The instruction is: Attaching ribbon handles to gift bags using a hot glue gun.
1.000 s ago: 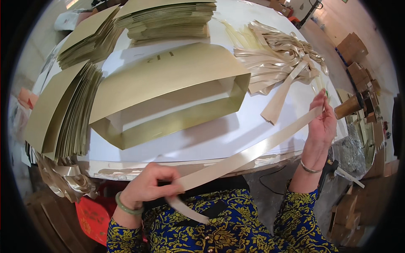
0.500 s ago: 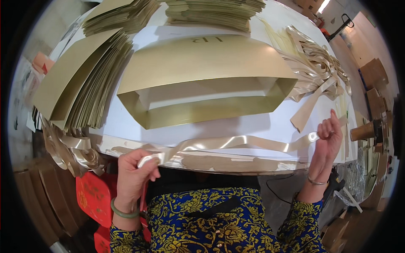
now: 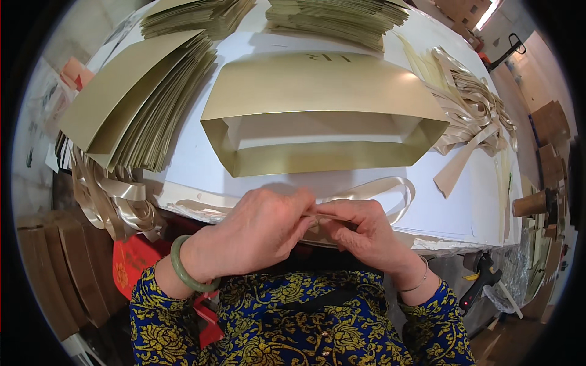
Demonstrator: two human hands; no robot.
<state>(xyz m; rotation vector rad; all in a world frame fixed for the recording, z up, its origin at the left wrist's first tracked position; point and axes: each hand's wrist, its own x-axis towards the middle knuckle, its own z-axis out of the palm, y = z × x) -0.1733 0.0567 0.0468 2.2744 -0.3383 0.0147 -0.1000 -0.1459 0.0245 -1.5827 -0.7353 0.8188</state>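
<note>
At the table's near edge my two hands meet, both with fingers pinched on one champagne satin ribbon [image 3: 400, 190]. My left hand [image 3: 262, 229] grips it from the left, and my right hand [image 3: 366, 229] holds it close by, thumb against fingers. The ribbon's slack loops out to the right behind my right hand; its pinched part is mostly hidden by my fingers. Just beyond lies a gold paper bag [image 3: 323, 85] on its side, its wide mouth facing me. Neither hand touches the bag.
Stacked gold bag sheets [image 3: 143, 104] stand at the left, with further stacks [image 3: 339, 18] at the back. Ribbon bundles lie at the right [image 3: 479, 100] and hang at the left edge [image 3: 116, 195]. A glue gun [image 3: 482, 280] is beside the table's right edge.
My hands have come together from far apart, the right one moving left. The ribbon, stretched between them before, is now folded into a loop. The view has shifted slightly.
</note>
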